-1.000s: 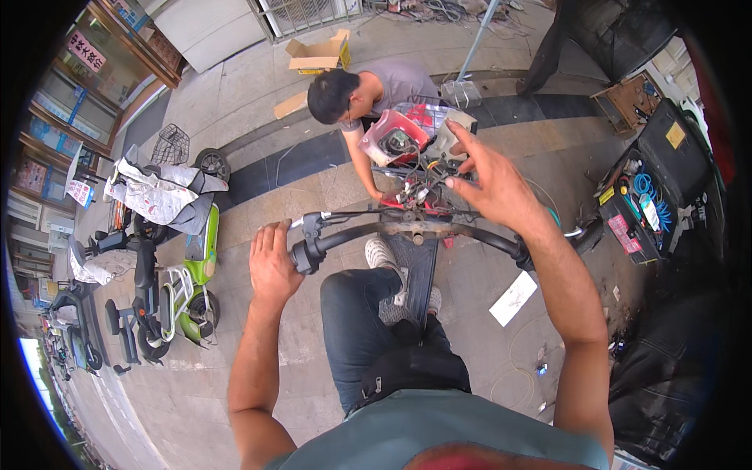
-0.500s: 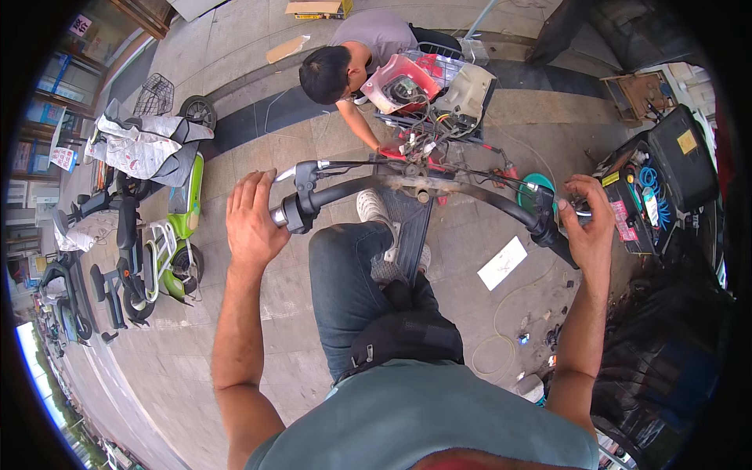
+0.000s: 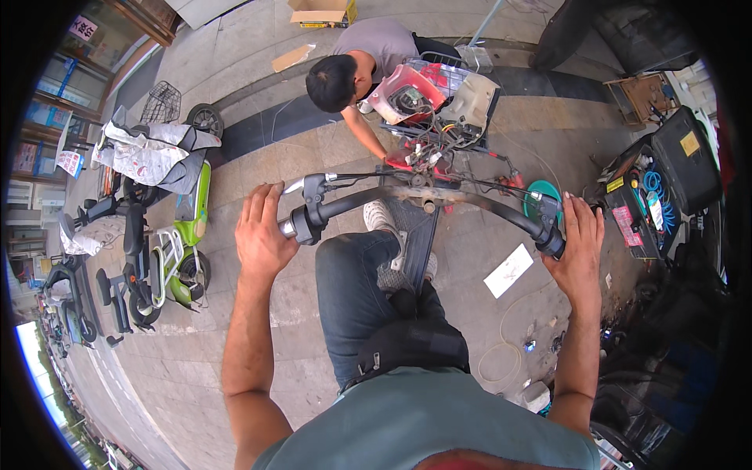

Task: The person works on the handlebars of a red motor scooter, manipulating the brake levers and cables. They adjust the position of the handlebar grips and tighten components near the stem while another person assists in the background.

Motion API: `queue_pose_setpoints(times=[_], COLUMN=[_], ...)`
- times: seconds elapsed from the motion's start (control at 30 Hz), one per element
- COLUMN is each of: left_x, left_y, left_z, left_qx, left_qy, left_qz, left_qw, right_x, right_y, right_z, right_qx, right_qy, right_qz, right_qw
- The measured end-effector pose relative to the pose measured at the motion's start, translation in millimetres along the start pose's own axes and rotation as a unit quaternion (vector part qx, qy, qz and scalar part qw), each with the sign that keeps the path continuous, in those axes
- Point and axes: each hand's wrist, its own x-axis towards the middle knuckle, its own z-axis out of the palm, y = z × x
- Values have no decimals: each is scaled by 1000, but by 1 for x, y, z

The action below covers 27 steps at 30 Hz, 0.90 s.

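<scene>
Handlebar (image 3: 407, 192) spans in front of the wearer, looks mounted. Left hand (image 3: 265, 231) and right hand (image 3: 576, 249): fingers curled round its ends. Wiring (image 3: 429, 155) exposed beyond, uncovered; re-covering looks outstanding.

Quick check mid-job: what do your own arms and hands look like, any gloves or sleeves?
The left hand and right hand are ungloved, with bare fingers. The left forearm and right forearm are bare too, with no watch visible. The shirt is plain grey-green.
</scene>
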Motion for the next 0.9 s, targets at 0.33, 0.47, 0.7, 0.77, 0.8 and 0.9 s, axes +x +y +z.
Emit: queue_pose_setpoints(times=[0.33, 0.47, 0.7, 0.77, 0.8, 0.9], left_x=[13, 13, 8, 9, 9, 10], left_y=[0, 1, 0, 0, -1, -1], left_z=[-2, -1, -1, -1, -1, -2], left_qx=[8, 10, 7, 6, 6, 4], left_qy=[10, 5, 2, 1, 0, -2], left_qz=[19, 15, 8, 7, 6, 4], left_qw=[1000, 1000, 1000, 1000, 1000, 1000], right_x=[-15, -14, -11, -13, -14, -17], right_y=[-1, -1, 1, 1, 1, 0], right_z=[13, 12, 13, 13, 13, 14], right_qx=[2, 0, -3, -6, -3, 3], right_qy=[32, 48, 42, 37, 37, 38], right_qz=[15, 7, 7, 10, 11, 13], right_qw=[999, 999, 999, 999, 999, 999])
